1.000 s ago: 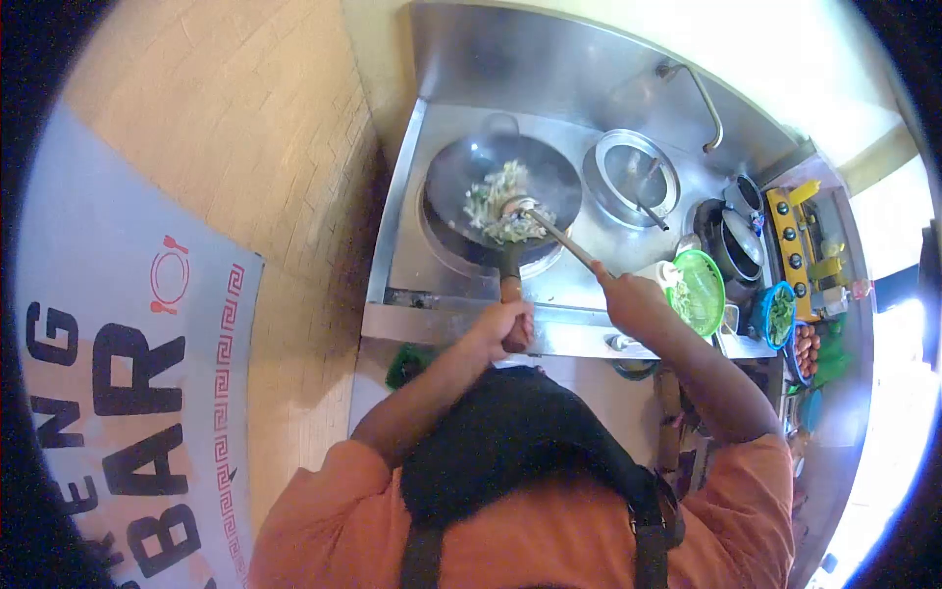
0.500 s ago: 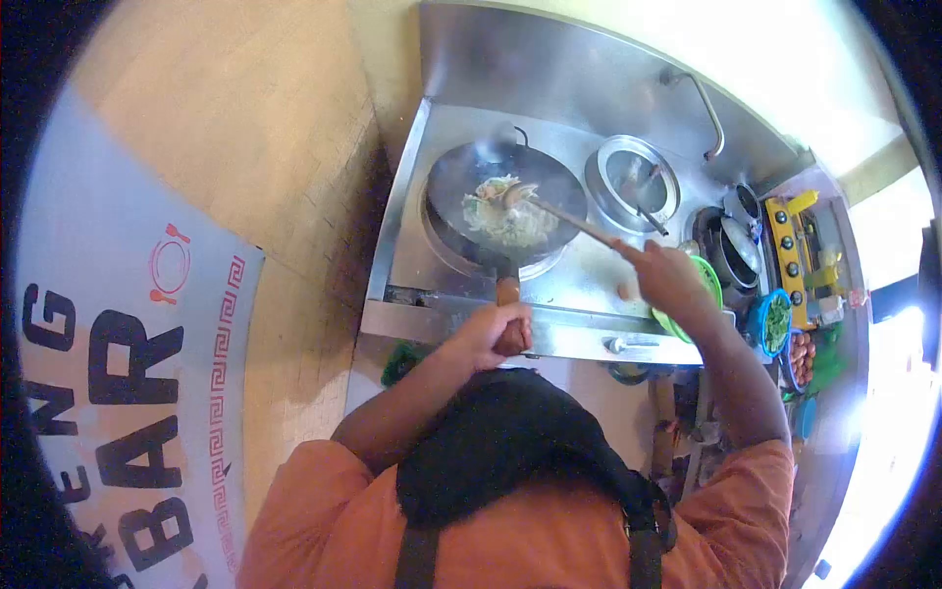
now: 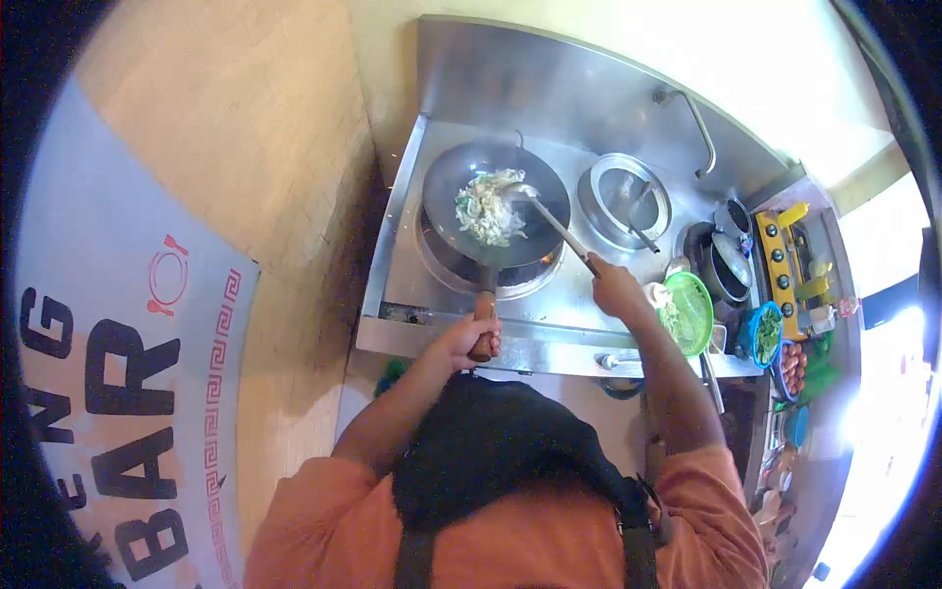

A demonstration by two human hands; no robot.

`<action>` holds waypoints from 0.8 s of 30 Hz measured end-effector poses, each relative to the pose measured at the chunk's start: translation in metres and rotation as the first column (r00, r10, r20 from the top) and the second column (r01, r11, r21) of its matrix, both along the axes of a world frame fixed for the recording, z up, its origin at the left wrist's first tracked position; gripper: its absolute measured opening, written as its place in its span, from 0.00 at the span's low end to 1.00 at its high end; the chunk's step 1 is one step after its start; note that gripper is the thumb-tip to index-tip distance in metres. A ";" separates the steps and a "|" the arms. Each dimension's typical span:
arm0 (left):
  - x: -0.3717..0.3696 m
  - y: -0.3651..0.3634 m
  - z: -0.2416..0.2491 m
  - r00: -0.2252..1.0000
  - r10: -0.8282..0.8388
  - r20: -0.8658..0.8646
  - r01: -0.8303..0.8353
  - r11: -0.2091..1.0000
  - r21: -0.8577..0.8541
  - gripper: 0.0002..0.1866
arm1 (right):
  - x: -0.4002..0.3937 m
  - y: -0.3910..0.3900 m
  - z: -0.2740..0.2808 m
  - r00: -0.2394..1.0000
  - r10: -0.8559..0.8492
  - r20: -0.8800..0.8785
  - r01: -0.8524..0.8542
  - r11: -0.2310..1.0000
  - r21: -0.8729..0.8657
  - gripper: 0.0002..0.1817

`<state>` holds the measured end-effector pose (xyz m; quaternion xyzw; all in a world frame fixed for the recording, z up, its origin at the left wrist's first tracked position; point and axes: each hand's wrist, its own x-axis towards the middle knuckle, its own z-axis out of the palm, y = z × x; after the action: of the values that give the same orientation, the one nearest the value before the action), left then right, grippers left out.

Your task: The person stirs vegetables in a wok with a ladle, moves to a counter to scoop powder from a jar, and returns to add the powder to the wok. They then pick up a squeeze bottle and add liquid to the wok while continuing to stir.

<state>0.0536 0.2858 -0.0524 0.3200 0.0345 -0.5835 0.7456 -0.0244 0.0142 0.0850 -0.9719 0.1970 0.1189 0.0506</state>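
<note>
A dark wok [image 3: 446,182] is tilted over the burner ring, with a small orange glow beneath its right edge. Shredded pale vegetables with green bits [image 3: 488,208] lie in it. My left hand [image 3: 468,342] is wrapped round the wok's wooden handle [image 3: 485,306]. In my right hand [image 3: 619,292] is the long handle of a ladle [image 3: 557,224], its bowl down among the vegetables at their right side. Food partly hides the bowl of the ladle.
Right of the wok sits a round metal burner ring [image 3: 586,187] with a utensil across it. A green basket [image 3: 699,312] of shredded vegetables stands near my right forearm. Beyond are a lidded pot [image 3: 728,280], a blue basket of greens [image 3: 765,332] and a yellow stove [image 3: 778,257].
The vegetables have gathered more to the left of the wok. The wok handle and my left hand have shifted left; my right hand has moved left and down, uncovering the green basket.
</note>
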 end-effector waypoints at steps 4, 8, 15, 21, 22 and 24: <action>-0.003 0.003 -0.009 0.998 0.048 -0.036 -0.048 0.999 -0.005 0.07 | 0.020 -0.001 -0.021 0.955 -0.104 0.276 0.024 0.960 0.280 0.24; -0.002 0.003 -0.008 0.999 0.037 0.035 -0.039 0.998 0.048 0.05 | 0.060 0.004 -0.066 0.931 -0.034 0.363 -0.093 0.940 0.327 0.26; 0.015 -0.005 -0.013 0.998 -0.039 -0.049 0.047 0.984 0.169 0.08 | -0.033 0.051 0.013 0.970 0.184 -0.157 -0.167 0.979 0.116 0.34; -0.035 -0.031 0.062 0.997 0.002 -0.076 0.004 0.997 0.081 0.09 | -0.037 0.003 0.073 0.964 0.255 -0.079 -0.267 0.923 -0.278 0.32; -0.029 -0.034 0.049 0.990 0.027 -0.141 -0.016 0.997 0.078 0.08 | -0.038 -0.003 0.088 0.950 0.306 -0.069 -0.309 0.879 -0.362 0.31; -0.019 -0.032 0.031 0.983 0.026 -0.184 -0.017 0.998 0.053 0.06 | -0.041 -0.013 0.115 0.948 0.311 -0.059 -0.305 0.846 -0.437 0.29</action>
<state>0.0347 0.2541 -0.0217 0.2834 0.1218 -0.6014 0.7370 -0.0657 0.0008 0.1997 -0.9776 0.0600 0.0707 -0.1889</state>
